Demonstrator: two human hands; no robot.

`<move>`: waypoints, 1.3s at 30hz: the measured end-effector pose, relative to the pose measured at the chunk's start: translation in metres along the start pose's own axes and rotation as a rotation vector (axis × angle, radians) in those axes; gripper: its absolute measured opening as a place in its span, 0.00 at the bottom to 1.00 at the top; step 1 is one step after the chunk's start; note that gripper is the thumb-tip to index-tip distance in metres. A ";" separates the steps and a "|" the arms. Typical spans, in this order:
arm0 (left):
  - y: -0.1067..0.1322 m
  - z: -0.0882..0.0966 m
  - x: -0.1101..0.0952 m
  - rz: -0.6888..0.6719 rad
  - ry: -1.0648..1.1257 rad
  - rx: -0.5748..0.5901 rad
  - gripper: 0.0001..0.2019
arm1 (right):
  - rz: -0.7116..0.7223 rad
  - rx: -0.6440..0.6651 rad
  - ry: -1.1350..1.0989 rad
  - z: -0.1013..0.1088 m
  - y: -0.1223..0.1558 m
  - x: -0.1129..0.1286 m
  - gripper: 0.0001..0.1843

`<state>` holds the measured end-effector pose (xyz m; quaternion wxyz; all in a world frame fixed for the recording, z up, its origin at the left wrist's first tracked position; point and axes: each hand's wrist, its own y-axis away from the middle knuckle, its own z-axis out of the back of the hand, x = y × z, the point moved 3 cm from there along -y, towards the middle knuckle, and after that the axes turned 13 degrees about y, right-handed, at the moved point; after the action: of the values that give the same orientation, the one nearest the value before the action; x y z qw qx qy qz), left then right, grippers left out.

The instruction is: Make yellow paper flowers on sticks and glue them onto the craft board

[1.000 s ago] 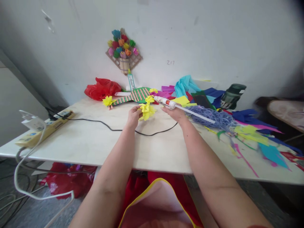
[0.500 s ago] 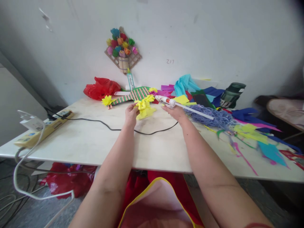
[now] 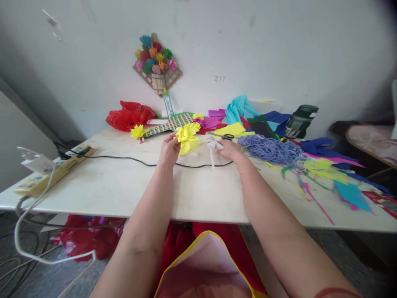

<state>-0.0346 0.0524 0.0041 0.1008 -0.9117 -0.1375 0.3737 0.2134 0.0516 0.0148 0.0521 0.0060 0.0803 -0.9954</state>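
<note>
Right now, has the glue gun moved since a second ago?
Yes. The glue gun has turned: its white stick has swung left, away from the purple string pile, and now points toward the near edge of the table.

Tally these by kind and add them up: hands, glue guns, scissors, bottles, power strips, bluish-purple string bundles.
Left hand and right hand: 2
Glue gun: 1
Scissors: 1
Bottle: 1
Power strip: 1
Bluish-purple string bundle: 1
Total: 7

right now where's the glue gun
In the head view, the white glue gun is just right of centre, at the fingers of the right hand, with the scissors just beyond.
</note>
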 end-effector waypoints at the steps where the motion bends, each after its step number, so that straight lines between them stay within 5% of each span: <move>1: 0.001 -0.001 0.001 0.013 0.004 0.010 0.16 | 0.010 0.019 0.002 -0.002 0.000 0.001 0.24; 15: 0.006 -0.007 0.001 0.065 0.025 0.003 0.13 | 0.133 0.128 -0.017 -0.008 -0.004 0.012 0.28; 21: 0.006 -0.007 0.005 0.104 0.015 0.039 0.13 | -0.130 -0.011 -0.021 0.016 -0.001 -0.017 0.22; 25: 0.006 -0.008 0.008 0.137 -0.002 0.075 0.13 | -0.333 0.088 0.083 0.018 0.002 -0.042 0.20; 30: 0.007 -0.009 0.009 0.152 0.000 0.065 0.12 | -0.353 0.207 0.126 0.006 0.000 -0.045 0.26; 39: 0.010 -0.010 0.010 0.193 0.004 0.033 0.13 | -0.317 0.113 0.105 0.002 0.001 -0.039 0.26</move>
<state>-0.0193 0.0456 0.0019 0.0795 -0.9197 -0.0428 0.3821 0.2519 0.0544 0.0173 -0.1100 0.0480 0.0267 -0.9924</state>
